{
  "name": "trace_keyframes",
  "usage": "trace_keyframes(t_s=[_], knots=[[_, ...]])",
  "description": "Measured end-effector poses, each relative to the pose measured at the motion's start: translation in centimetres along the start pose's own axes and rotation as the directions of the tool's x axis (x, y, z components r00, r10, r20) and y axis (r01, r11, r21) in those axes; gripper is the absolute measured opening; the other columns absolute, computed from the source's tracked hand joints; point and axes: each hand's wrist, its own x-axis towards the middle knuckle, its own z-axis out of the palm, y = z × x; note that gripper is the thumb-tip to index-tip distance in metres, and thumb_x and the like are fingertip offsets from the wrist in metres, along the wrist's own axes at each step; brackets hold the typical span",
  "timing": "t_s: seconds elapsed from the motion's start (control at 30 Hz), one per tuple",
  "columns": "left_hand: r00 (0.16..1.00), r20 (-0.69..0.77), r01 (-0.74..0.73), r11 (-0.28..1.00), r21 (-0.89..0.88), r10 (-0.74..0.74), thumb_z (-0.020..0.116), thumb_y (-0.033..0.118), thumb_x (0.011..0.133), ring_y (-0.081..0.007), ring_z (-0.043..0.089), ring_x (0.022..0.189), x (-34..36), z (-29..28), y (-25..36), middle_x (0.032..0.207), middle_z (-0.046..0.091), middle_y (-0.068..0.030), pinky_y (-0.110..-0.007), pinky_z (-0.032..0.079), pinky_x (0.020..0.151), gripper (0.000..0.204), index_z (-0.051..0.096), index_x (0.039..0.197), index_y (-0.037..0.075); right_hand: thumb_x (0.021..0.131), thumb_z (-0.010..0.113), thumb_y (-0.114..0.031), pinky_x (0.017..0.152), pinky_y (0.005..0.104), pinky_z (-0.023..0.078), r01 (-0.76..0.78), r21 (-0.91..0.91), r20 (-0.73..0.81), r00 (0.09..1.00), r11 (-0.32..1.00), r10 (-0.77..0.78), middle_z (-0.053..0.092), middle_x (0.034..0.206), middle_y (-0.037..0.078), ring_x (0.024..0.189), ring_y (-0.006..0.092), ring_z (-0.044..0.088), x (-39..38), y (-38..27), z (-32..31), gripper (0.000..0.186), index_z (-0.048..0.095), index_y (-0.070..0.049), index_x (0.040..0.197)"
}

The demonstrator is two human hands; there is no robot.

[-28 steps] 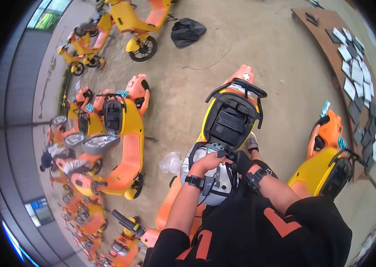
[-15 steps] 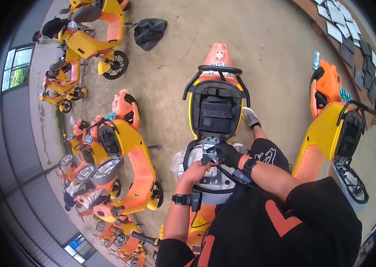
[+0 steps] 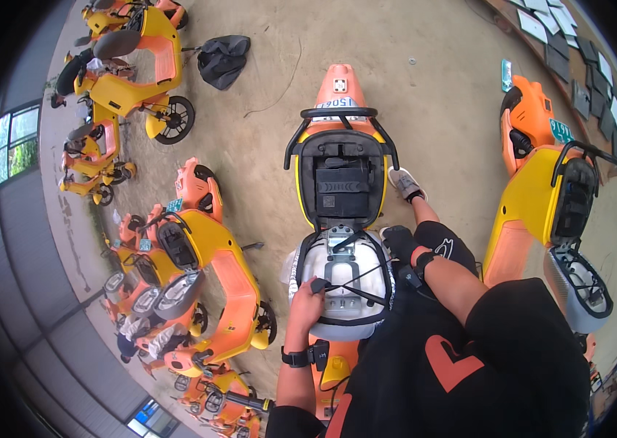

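Observation:
A scooter seat (image 3: 313,264) lies flipped over in front of me, its pale underside up with a black rim. My left hand (image 3: 307,303) is closed at its left edge, pinching a black strap (image 3: 353,281) that runs across the underside. At the right edge, my right hand (image 3: 399,244), in a black glove, has its fingers curled; what they hold, if anything, is hidden. Between the hands and the open compartment sits a metal hinge plate (image 3: 341,241). A dark battery (image 3: 342,182) lies in the compartment of the orange and yellow scooter (image 3: 339,82).
Another scooter (image 3: 521,208) with its seat flipped open stands on the right. Several more scooters (image 3: 224,255) line the left side, with people among them. A black bag (image 3: 224,61) lies on the floor. Dark and white sheets (image 3: 596,80) cover a brown surface at the upper right.
My hands have parted from over the hinge plate. The left has moved down and left with the strap, the right to the seat's right edge. The view has shifted slightly.

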Motion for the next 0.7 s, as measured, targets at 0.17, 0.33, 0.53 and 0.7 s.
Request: trace_keyframes(t_s=[0.17, 0.33, 0.53, 0.7], knots=[[0.989, 0.078, 0.147, 0.730, -0.667, -0.127, 0.041, 0.015, 0.098, -0.0188, 0.045, 0.063, -0.2, -1.2, 2.8, 0.069, 0.053, -0.0017, -0.032, 0.043, 0.078, 0.033, 0.051, 0.068, 0.004, 0.089, 0.058, -0.039, 0.076, 0.0329, 0.049, -0.418, 0.785, 0.308, 0.904, 0.457, 0.297, 0.066, 0.090, 0.010, 0.081, 0.0197, 0.063, -0.1, -7.0, -5.8, 0.037, 0.062, -0.003, 0.098], [0.974, 0.199, 0.161, 0.285, -0.945, 0.112, 0.041, 0.032, 0.099, -0.0190, 0.041, 0.058, 0.5, -0.6, 1.7, 0.059, 0.038, -0.0024, -0.037, 0.046, 0.074, 0.043, 0.035, 0.062, 0.010, 0.086, 0.059, -0.046, 0.090, 0.0382, 0.045, 0.110, 0.481, 0.405, 0.852, 0.870, -0.332, 0.059, 0.114, 0.017, 0.103, 0.0301, 0.059, -1.5, -10.5, -10.0, 0.049, 0.057, -0.010, 0.118], [0.953, 0.286, 0.241, 0.326, -0.914, 0.097, 0.039, 0.031, 0.100, -0.0157, 0.035, 0.049, 1.0, -0.1, 1.7, 0.053, 0.035, -0.0011, -0.034, 0.041, 0.060, 0.044, 0.034, 0.062, 0.011, 0.089, 0.051, -0.053, 0.061, 0.0398, 0.045, 0.331, 0.258, 0.468, 0.779, 0.907, -0.418, 0.063, 0.073, 0.010, 0.070, 0.0287, 0.061, -1.6, -12.7, -10.2, 0.047, 0.064, -0.009, 0.076], [0.966, 0.257, 0.247, 0.382, -0.891, -0.026, 0.038, 0.027, 0.101, -0.0141, 0.032, 0.044, 0.6, 0.0, 1.7, 0.050, 0.033, -0.0006, -0.034, 0.043, 0.058, 0.041, 0.035, 0.063, 0.010, 0.090, 0.052, -0.044, 0.062, 0.0389, 0.045, 0.256, 0.304, 0.490, 0.784, 0.918, -0.381, 0.063, 0.073, 0.010, 0.070, 0.0277, 0.060, -1.2, -9.9, -8.5, 0.038, 0.064, -0.010, 0.078]])
